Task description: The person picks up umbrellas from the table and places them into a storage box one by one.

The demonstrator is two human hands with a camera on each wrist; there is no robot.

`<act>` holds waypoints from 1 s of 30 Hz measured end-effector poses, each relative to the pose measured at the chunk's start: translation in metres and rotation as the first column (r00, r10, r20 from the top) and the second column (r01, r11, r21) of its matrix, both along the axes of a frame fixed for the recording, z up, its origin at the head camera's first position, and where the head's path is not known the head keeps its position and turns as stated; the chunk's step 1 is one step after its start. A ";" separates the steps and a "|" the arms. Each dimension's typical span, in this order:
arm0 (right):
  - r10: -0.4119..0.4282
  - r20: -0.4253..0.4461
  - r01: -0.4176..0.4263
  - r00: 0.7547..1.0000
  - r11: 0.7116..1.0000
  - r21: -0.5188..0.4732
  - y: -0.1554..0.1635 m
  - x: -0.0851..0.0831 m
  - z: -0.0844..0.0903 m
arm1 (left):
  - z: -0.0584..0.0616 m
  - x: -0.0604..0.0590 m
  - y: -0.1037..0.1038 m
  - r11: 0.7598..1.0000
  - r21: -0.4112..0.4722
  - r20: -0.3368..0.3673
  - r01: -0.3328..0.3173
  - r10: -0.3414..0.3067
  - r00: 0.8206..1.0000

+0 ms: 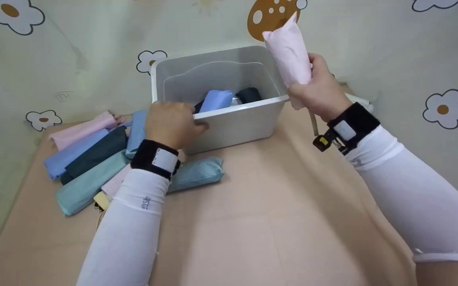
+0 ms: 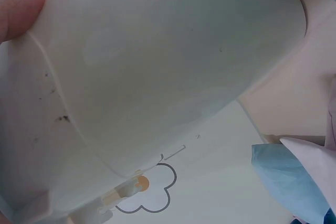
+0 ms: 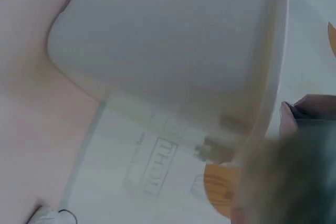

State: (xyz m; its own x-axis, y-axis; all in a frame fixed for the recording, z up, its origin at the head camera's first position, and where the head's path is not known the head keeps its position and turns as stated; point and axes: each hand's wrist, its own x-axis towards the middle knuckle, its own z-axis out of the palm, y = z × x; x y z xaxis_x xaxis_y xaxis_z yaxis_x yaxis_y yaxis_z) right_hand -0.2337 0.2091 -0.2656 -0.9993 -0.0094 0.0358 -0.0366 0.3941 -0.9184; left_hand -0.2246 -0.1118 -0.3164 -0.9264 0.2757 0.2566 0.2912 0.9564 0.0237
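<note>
A grey plastic bin [image 1: 233, 127] stands on the pink table, with a lavender folded umbrella [image 1: 216, 100] and a dark one [image 1: 249, 95] inside. My left hand [image 1: 172, 123] grips the bin's near rim, fingers curled over the edge; in the left wrist view a fingertip [image 2: 21, 11] lies on the bin wall [image 2: 157, 66]. My right hand [image 1: 319, 92] holds a pale pink folded umbrella [image 1: 289, 49] upright, above the bin's right corner. The right wrist view shows the bin's outer wall [image 3: 173, 40] from close by.
Several folded umbrellas lie in a pile [image 1: 90, 155] left of the bin: pink, lavender, dark teal, light teal. A light blue umbrella [image 1: 197, 173] lies by my left wrist. A flower-patterned wall [image 1: 443, 107] closes in behind and to the right.
</note>
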 end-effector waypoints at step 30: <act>0.043 0.020 -0.047 0.999 0.858 0.512 -0.064 -0.041 -0.009 | 0.000 -0.001 0.007 1.000 -0.013 0.021 0.002 -0.002 1.000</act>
